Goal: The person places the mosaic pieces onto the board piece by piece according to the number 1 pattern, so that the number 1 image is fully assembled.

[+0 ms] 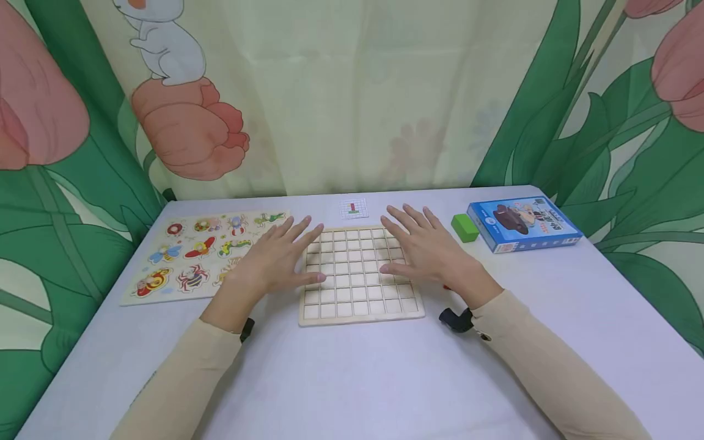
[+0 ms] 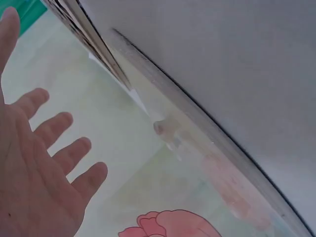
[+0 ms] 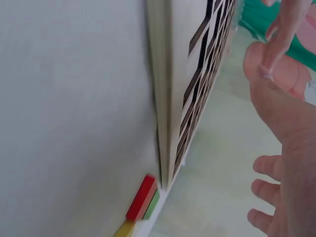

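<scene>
In the head view, the left hand (image 1: 272,261) and the right hand (image 1: 426,247) are both spread wide, palms down, fingers apart, with nothing gripped. Between and partly under them lies a pale wooden grid board (image 1: 360,290), flat on the white bench (image 1: 352,379). The left hand covers part of the board's left side, the right hand part of its right side. Just beyond the board's far edge lies a small card (image 1: 353,208) with a red and green shape printed on its grid. Beside the left hand is a puzzle board (image 1: 175,297) with insect pictures, its near right part hidden by that hand. To the right of the right hand, a green block (image 1: 464,227) stands just beside a blue box (image 1: 525,223). A small red thing (image 1: 447,287) peeks from under the right wrist. A curtain (image 1: 330,122) with tulips and a rabbit hangs behind.

In the left wrist view, the left hand shows its palm and parted fingers, holding nothing. The grid board appears nearly edge-on at the top.

In the right wrist view, the right hand is apart from the grid board, its fingers separated and free of any object. Near the board's far corner lies a red block (image 3: 141,197), with a yellow piece (image 3: 124,229) partly cut off by the frame.
</scene>
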The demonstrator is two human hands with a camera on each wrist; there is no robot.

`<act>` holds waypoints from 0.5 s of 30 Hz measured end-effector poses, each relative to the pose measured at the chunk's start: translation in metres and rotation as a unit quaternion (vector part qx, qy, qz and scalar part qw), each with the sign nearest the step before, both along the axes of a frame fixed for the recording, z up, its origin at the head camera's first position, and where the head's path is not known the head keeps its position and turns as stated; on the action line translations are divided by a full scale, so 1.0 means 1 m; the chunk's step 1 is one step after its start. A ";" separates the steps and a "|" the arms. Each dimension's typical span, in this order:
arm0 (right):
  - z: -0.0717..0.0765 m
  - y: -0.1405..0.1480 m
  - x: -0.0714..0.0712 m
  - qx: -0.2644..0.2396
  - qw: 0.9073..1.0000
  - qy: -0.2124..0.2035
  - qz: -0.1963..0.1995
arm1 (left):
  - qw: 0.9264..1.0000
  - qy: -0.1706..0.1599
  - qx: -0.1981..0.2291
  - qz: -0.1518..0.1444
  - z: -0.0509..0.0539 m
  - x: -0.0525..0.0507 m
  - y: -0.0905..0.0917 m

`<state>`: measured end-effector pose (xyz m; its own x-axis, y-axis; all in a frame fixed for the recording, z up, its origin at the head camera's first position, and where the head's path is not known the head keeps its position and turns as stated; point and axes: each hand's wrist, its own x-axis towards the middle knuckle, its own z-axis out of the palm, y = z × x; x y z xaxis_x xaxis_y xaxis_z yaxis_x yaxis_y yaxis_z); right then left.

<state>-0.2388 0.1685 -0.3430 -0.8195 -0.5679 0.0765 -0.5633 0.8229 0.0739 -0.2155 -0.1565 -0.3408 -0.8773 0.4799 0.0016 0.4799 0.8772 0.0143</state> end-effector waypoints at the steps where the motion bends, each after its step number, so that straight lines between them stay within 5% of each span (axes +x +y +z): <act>1: -0.002 0.003 0.000 -0.003 1.000 -0.001 -0.001 | 1.000 -0.007 0.003 -0.001 -0.001 0.000 0.000; 7: -0.010 0.025 -0.003 -0.023 1.000 -0.009 -0.014 | 0.998 -0.055 0.033 0.007 -0.010 0.001 -0.002; 15: -0.007 0.052 -0.010 -0.085 0.995 -0.048 -0.029 | 0.995 -0.076 0.061 0.009 -0.005 0.000 -0.006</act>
